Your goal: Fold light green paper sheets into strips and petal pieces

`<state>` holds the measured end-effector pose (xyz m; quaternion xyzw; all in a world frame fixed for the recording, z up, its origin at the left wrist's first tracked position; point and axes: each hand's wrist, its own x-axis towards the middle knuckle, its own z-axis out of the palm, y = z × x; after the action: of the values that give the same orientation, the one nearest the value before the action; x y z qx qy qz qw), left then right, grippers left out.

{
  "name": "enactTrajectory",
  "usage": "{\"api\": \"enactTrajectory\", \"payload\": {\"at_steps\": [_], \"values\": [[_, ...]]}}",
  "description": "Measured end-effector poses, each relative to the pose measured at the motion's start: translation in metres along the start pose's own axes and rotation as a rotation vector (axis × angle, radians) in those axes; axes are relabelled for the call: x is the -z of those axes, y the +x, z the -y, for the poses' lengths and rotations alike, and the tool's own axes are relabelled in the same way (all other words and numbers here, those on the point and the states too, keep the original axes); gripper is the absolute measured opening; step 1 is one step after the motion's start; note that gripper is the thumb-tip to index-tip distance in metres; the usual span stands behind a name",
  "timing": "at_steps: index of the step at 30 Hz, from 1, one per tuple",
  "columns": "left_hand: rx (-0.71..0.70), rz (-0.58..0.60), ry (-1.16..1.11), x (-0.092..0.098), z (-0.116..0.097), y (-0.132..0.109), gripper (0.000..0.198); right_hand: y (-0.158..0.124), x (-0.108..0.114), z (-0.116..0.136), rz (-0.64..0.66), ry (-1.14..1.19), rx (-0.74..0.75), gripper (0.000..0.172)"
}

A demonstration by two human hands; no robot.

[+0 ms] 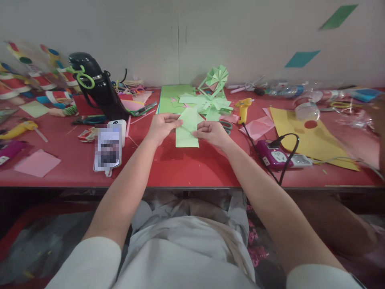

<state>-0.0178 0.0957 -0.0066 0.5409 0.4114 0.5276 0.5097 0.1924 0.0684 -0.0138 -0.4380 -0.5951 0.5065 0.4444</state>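
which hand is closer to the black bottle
Left. The left hand is to the right of the black bottle, holding the green paper at its left edge; the right hand is farther right, at the paper's right edge.

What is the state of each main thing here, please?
Green paper strip: held by left grip and right grip
Phone: screen lit
Right purple socket block: black plug inserted, red light on
Black bottle: closed
Right yellow glue gun: not held
Yellow sheet: lying flat

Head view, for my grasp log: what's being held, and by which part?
A green paper strip: left edge in the left hand, right edge in the right hand.
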Motion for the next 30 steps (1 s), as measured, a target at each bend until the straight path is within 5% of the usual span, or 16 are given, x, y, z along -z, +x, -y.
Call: {"api": "enactTrajectory", "payload": {"at_steps": [7,15,30], "values": [[0.048,-0.127,-0.020,-0.005,-0.005,0.000,0.042,0.003,-0.003,0.002,0.020,0.042,0.042,0.044],[0.066,0.168,0.026,-0.002,-0.003,-0.006,0.056,0.001,0.001,-0.001,0.028,-0.049,0.064,0.041],[-0.037,0.156,0.092,-0.015,0.000,-0.009,0.040,-0.006,-0.010,0.005,0.046,-0.005,0.058,0.042]]}}
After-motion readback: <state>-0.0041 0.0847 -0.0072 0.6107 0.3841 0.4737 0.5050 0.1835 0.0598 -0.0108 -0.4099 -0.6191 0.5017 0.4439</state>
